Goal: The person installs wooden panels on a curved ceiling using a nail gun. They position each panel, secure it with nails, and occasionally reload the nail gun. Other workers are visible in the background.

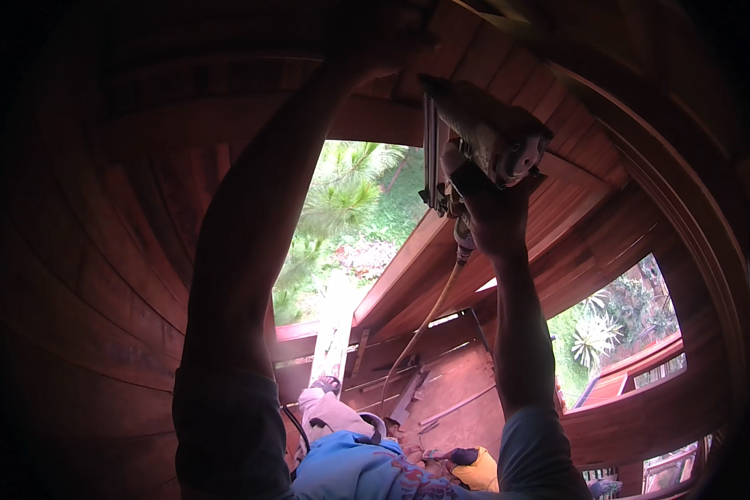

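Note:
My right hand (498, 212) is wrapped round the handle of a pneumatic nail gun (496, 125), raised overhead with its long magazine on the left side. An air hose (432, 312) hangs from the tool's fitting and curves down toward the floor. The gun's nose end is close to the wooden boards (508, 71) above; whether it touches them is too dark to tell. My left hand (379, 42) reaches up to the dark timber near the top, left of the nail gun. Its fingers look stretched out against the wood, partly lost in shadow.
A tall window opening (350, 208) shows greenery, with a pale plank (333, 325) at its base. Another opening (612, 333) lies to the right. Below, wood offcuts (408, 396) lie on the reddish floor (458, 383), near a yellow item (477, 473). Curved wood-panelled walls (100, 275) surround me.

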Tool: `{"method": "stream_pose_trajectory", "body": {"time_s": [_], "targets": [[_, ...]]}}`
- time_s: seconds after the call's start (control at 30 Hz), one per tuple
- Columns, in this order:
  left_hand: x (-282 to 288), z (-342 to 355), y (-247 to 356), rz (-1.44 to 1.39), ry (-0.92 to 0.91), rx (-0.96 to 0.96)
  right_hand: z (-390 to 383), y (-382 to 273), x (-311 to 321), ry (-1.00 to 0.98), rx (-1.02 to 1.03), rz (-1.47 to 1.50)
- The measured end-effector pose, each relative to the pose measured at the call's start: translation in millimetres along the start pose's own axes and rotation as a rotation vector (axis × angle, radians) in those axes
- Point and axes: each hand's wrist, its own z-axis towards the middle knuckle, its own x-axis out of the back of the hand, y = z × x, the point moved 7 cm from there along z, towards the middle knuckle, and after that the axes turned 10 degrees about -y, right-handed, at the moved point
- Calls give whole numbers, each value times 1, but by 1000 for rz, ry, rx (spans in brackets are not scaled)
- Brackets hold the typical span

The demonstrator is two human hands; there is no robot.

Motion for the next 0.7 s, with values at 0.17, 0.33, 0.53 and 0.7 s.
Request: {"method": "stream_pose_trajectory", "body": {"time_s": [0.17,0.33,0.53,0.7], "targets": [[1,0,3,92,1,-11,3,-2,-3,-30,-26,1],[-9,3,-6,-144,-76,43,5,3,-1,7,-53,-33],[-14,6,-14,-168,22,-33,5,-5,-5,92,-11,81],[-12,5,-8,-165,-63,21,5,1,-5,-1,-47,29]]}}
